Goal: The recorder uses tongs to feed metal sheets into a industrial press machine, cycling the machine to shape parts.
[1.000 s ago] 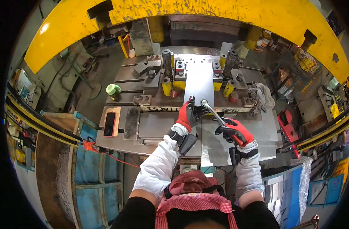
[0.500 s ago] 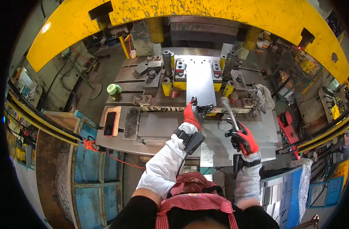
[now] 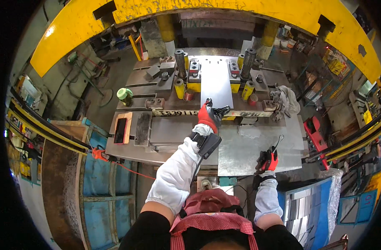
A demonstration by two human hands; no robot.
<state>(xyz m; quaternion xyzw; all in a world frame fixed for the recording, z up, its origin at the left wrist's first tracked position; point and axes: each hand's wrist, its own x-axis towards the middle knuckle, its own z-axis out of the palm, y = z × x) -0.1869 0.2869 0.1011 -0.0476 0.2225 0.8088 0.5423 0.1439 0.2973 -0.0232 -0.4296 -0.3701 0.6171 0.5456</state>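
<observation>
My left hand [image 3: 210, 117], in a red and black glove, is at the near end of a bright flat metal sheet [image 3: 216, 79]. Thumb and fingers close at the sheet's near edge; the fingertips are partly hidden. In my right hand [image 3: 267, 161], also gloved, is a slim metal tool [image 3: 278, 142] with a rounded end, pointing away from me. It is held above the right part of a grey metal plate [image 3: 236, 156]. The sheet lies between two dark ribbed posts [image 3: 247, 64] of a press die, its far end among the die blocks [image 3: 194, 67].
A stack of metal sheets [image 3: 173, 135] lies left of centre, beside a phone [image 3: 120, 131]. A green-lidded bottle [image 3: 124, 96] stands farther left. A grey rag [image 3: 286, 103] hangs at the right, near a red stand [image 3: 315, 135]. The yellow press beam [image 3: 223, 5] arches overhead.
My right hand has drawn back toward me with the tool, away from the die, and the tool now looks thinner and tilts to the right. My left hand stays at the sheet's near edge.
</observation>
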